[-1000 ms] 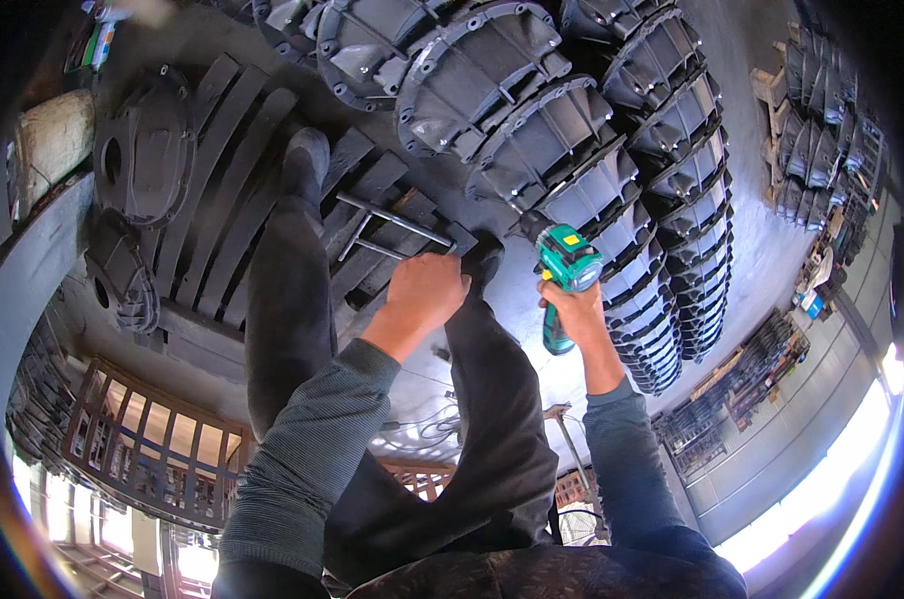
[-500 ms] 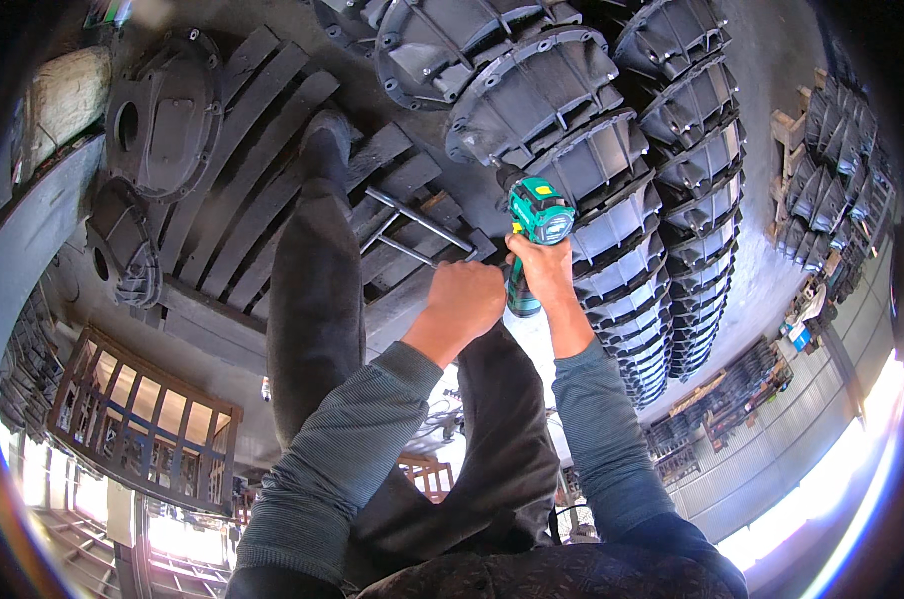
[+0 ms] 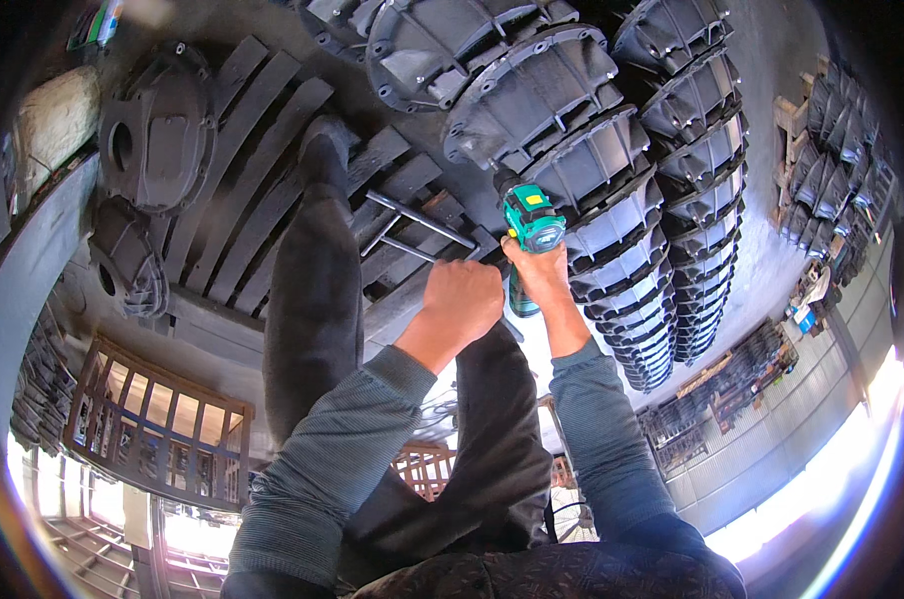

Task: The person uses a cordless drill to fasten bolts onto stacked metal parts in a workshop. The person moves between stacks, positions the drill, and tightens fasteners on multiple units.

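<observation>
My right hand (image 3: 540, 268) is wrapped round the grip of a green and black cordless drill (image 3: 532, 215). The drill's front end reaches the rim of a dark cast-metal housing (image 3: 532, 95), close to its bolt holes. Whether the bit is inside a hole cannot be made out. My left hand (image 3: 460, 299) is closed in a fist beside the drill's lower part. A metal bar frame (image 3: 422, 222) lies just beyond that fist, and one of its rods runs up to the knuckles. What the fist holds, if anything, is hidden.
Long rows of stacked ribbed housings (image 3: 706, 200) extend along the right. A slatted wooden pallet (image 3: 252, 180) lies under my outstretched leg, with round castings (image 3: 162, 140) at its left. A brown slatted crate (image 3: 157, 419) stands at lower left; more castings (image 3: 836, 165) are piled at far right.
The drill has shifted slightly left and tilted a little, its front end still at the housing's rim. My left fist has barely moved. The whole view has turned slightly.
</observation>
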A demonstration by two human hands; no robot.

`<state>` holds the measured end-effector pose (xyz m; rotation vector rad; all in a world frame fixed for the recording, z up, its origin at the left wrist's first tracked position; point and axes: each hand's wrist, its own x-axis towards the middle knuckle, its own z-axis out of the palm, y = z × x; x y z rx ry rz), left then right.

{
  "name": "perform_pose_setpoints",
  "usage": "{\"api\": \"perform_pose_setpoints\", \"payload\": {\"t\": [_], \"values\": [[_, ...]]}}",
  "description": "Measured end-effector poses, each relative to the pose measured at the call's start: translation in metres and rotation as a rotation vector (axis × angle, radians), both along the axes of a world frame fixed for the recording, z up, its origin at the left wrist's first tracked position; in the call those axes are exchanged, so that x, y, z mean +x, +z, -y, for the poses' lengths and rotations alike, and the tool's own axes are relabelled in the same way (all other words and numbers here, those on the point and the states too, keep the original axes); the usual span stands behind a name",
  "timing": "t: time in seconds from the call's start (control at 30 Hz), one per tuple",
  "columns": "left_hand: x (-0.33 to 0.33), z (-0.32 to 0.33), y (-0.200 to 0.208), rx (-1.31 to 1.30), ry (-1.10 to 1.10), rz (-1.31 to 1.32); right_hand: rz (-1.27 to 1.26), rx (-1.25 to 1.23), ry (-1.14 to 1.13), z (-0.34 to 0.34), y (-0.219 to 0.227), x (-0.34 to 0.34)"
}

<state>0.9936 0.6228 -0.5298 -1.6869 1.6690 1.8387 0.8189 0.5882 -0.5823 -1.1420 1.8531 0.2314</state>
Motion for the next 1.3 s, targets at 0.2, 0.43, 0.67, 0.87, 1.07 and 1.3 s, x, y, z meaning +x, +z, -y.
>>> {"api": "perform_pose_setpoints", "payload": {"t": [0.2, 0.43, 0.67, 0.87, 1.07, 1.3], "values": [[0.001, -0.001, -0.004, 0.008, 0.001, -0.018, -0.183, 0.039, 0.150, 0.002, -0.001, 0.004], [-0.003, -0.011, -0.001, -0.140, -0.026, 0.023, -0.114, 0.039, 0.090, 0.000, -0.009, 0.002], [-0.004, -0.012, 0.001, -0.030, -0.095, 0.012, -0.039, 0.004, 0.053, -0.003, -0.007, 0.001], [-0.014, -0.021, -0.009, 0.046, -0.135, 0.013, -0.033, 0.023, 0.136, 0.007, 0.010, -0.001], [-0.024, -0.033, -0.019, 0.011, -0.145, 0.037, 0.103, -0.181, 0.138, 0.015, 0.055, -0.031], [-0.030, -0.019, -0.012, 0.025, -0.121, 0.014, 0.376, -0.299, -0.395, 0.147, 0.038, -0.062]]}}
